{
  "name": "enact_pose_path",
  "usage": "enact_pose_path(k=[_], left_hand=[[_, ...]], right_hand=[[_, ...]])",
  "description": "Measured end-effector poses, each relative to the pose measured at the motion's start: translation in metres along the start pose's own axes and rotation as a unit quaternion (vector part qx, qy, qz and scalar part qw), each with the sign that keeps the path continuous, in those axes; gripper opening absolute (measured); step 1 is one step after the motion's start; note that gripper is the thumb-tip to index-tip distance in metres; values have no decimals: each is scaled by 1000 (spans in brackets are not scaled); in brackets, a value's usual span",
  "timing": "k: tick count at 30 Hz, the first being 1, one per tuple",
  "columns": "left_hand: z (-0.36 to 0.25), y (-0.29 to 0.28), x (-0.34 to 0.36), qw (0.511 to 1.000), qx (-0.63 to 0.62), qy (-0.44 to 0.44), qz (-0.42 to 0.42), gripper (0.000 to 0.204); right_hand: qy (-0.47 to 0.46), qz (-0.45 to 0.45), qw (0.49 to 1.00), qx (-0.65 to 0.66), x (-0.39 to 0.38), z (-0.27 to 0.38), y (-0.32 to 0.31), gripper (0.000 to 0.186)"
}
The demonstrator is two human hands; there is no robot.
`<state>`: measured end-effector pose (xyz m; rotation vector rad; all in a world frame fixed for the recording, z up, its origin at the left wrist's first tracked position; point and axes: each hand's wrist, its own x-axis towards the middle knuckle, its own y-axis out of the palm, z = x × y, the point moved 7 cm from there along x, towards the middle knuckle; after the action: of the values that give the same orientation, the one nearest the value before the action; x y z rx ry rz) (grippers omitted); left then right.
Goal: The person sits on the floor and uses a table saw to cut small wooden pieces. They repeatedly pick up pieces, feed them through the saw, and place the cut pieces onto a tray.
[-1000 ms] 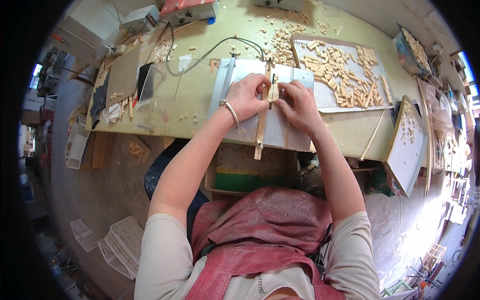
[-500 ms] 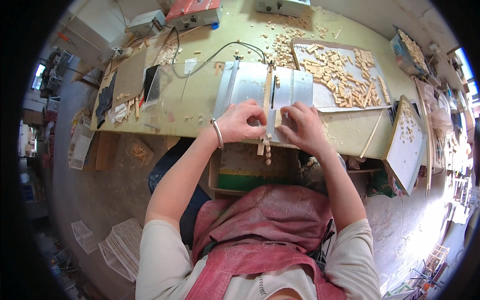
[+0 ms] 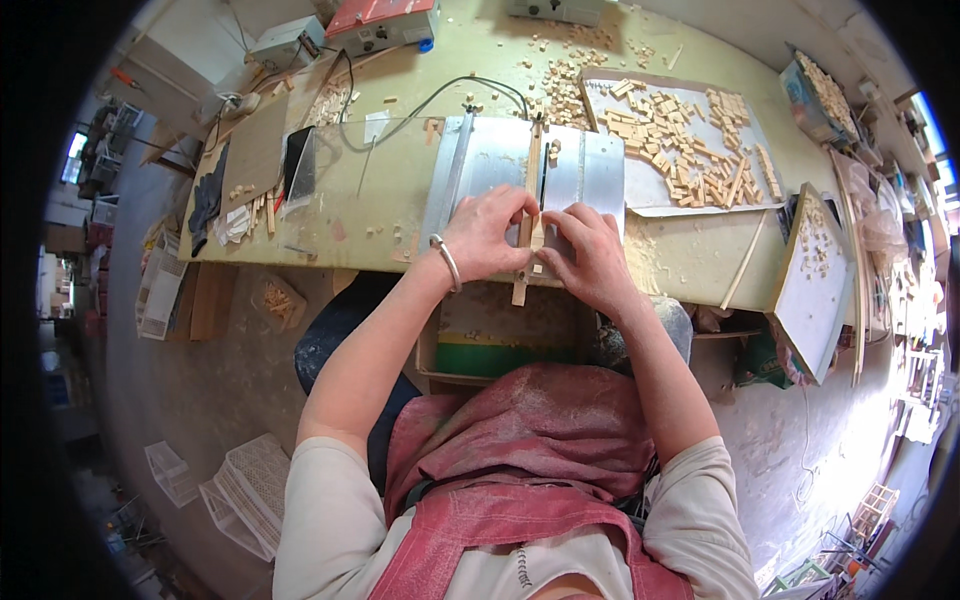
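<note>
The pale desk [image 3: 380,215] carries a metal saw plate [image 3: 480,165] at its near middle, a sheet [image 3: 690,170] heaped with small wooden blocks [image 3: 680,130] far right, a black cable [image 3: 430,100], and scattered offcuts [image 3: 565,85].

Small woodworking shop, bench crowded with cut stock.

Long workbench [image 3: 330,215] dusted with sawdust; a small metal table saw [image 3: 500,165] set into it, power cable [image 3: 440,95] running back to boxy electrical units [image 3: 385,22] at the far edge. Loose small wooden blocks [image 3: 680,135] heaped on a flat tray, more scattered across the benchtop; a second tray of blocks [image 3: 815,270] leans at the right end. Thin wooden strips [image 3: 745,270] lie near it. Open cardboard box [image 3: 500,335] under the bench edge. Wood chips litter the concrete floor [image 3: 200,400]; plastic crates [image 3: 245,490] stand on it. Person at the bench wears a dusty red apron [image 3: 520,470].
</note>
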<state>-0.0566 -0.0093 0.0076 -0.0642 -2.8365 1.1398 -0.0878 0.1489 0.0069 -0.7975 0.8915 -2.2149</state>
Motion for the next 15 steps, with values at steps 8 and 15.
enact_pose_path(k=[8,15], left_hand=[[4,1,7,1000,7,-19,-11,46],[7,-1,14,1000,1,-23,-17,45]], right_hand=[[12,-61,998,16,-5,4,-7,37],[112,-178,976,51,-16,-25,-27,24]])
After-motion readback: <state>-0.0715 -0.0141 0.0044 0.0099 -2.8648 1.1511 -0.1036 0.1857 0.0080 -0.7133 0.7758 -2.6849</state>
